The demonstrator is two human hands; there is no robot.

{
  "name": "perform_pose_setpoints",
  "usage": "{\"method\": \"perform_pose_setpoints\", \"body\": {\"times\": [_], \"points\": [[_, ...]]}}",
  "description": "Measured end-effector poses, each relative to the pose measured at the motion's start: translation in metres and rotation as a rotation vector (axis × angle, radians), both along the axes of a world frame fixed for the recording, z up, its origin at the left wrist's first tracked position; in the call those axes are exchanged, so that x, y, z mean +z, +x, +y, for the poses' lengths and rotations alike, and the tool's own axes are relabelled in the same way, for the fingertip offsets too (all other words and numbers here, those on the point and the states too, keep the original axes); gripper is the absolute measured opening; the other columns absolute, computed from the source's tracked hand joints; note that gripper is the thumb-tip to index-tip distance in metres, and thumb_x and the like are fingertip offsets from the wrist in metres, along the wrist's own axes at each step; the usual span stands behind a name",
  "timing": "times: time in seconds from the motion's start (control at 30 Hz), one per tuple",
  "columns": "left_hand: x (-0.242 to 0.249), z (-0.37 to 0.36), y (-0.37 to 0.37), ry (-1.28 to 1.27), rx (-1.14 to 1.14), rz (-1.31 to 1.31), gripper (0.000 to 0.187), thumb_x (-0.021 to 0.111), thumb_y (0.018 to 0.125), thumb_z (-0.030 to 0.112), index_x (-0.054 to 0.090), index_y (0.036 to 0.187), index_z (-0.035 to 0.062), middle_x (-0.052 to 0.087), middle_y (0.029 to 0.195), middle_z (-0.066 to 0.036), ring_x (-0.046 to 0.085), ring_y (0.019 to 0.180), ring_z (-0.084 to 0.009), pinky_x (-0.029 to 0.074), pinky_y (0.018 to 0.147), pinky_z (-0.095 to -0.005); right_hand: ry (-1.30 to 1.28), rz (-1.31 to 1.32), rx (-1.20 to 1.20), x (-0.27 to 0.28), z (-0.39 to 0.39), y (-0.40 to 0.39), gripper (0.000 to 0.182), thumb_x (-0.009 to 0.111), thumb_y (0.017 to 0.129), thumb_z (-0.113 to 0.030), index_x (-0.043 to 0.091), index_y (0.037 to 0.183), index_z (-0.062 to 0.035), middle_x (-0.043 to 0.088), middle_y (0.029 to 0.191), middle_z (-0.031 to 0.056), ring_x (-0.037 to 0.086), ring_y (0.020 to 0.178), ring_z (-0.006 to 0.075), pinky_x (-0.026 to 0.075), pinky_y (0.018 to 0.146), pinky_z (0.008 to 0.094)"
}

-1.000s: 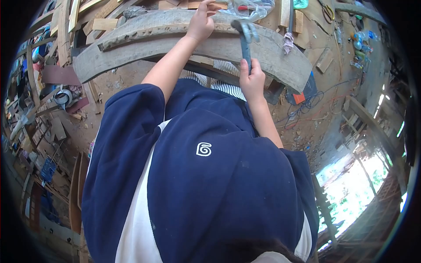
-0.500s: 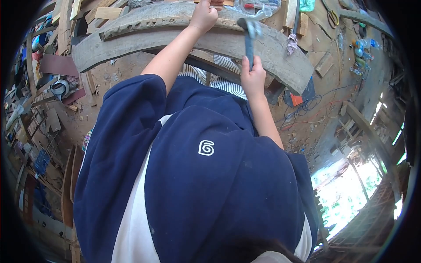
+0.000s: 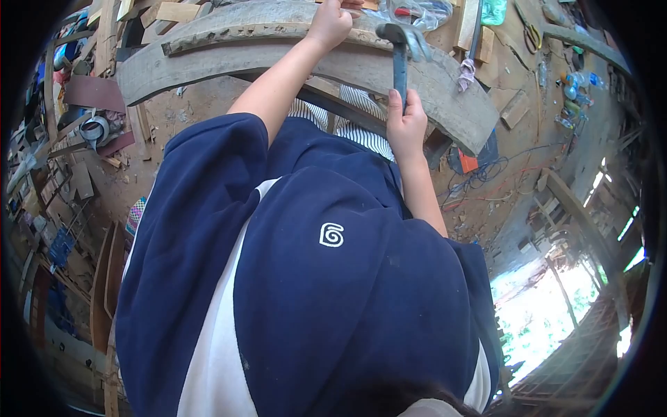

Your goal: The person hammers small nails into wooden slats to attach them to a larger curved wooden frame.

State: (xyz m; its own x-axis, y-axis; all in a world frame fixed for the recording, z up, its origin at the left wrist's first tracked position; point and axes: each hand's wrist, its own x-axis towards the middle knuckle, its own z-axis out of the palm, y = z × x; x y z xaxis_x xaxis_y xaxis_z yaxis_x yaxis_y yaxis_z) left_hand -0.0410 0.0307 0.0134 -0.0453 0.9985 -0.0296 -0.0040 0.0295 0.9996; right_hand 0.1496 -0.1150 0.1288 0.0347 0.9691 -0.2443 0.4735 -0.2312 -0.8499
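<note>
- The right hand [image 3: 406,121] is clenched round the lower end of a hammer [image 3: 401,59]; the fingers wrap the dark handle, which runs straight up and away from the hand towards the far side of the curved timber beam [image 3: 278,66].
- The hammer's long axis lies roughly across the beam's width. Its metal head sits over the beam's upper face, near the far edge, with the claw end pointing right. Whether the head touches the wood cannot be told.
- The left hand [image 3: 331,22] rests on the far edge of the same beam, just left of the hammer head and near it. Its fingers are curled shut as if pinching something small, but what they hold, if anything, is too small to make out.
- So the spot between the two hands lies directly ahead of the right fingers along the handle's line, and just right of the left fingers; the left hand is the nearer one to it.
- The beam arches from the left down to its right end, below which lies an orange object [image 3: 467,161] among loose cables on the dirt floor.
- A clear plastic bag [image 3: 420,10] lies just behind the hammer head, with wooden offcuts [image 3: 514,104] further right.
</note>
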Motion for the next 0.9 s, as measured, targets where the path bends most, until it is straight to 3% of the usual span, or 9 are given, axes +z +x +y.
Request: {"method": "perform_pose_setpoints", "body": {"times": [0.17,0.6,0.67,0.9], "points": [[0.001,-0.001,0.001,0.007,0.005,0.039,0.064,0.03,0.074,-0.013,0.04,0.135,0.0061,0.064,0.105,-0.018,0.068,0.085,-0.0246,0.054,0.079,-0.0354,0.12,-0.118,-0.019,-0.017,-0.007,0.0,0.025,0.06,0.1,-0.026,0.058,0.096,-0.0009,0.059,0.064,0.0109,0.059,0.059,0.0175,0.047,0.057,0.0342],[-0.006,0.001,0.001,0.09,0.009,0.054,0.064,0.032,0.074,-0.013,0.042,0.134,0.0053,0.064,0.104,-0.017,0.067,0.086,-0.0251,0.055,0.077,-0.0344,0.107,-0.03,-0.044,-0.01,-0.005,0.002,0.025,0.061,0.099,-0.026,0.058,0.097,-0.0006,0.06,0.065,0.0096,0.058,0.058,0.016,0.046,0.056,0.0318],[-0.001,-0.002,0.002,0.073,0.003,0.059,0.064,0.032,0.073,-0.013,0.042,0.134,0.0053,0.064,0.104,-0.017,0.067,0.087,-0.0253,0.055,0.078,-0.0343,-0.013,-0.099,0.019,-0.014,-0.004,0.003,0.024,0.059,0.101,-0.026,0.058,0.096,-0.0023,0.053,0.064,0.0002,0.047,0.059,0.0073,0.04,0.054,0.0253],[-0.005,0.0,0.0,0.021,0.0,0.028,0.063,0.033,0.074,-0.011,0.043,0.135,0.0046,0.064,0.103,-0.017,0.065,0.09,-0.0259,0.055,0.081,-0.0345,0.143,-0.027,-0.064,-0.009,-0.014,-0.009,0.025,0.059,0.1,-0.027,0.06,0.098,-0.0015,0.056,0.066,0.0029,0.05,0.06,0.0099,0.043,0.057,0.0278]]}}
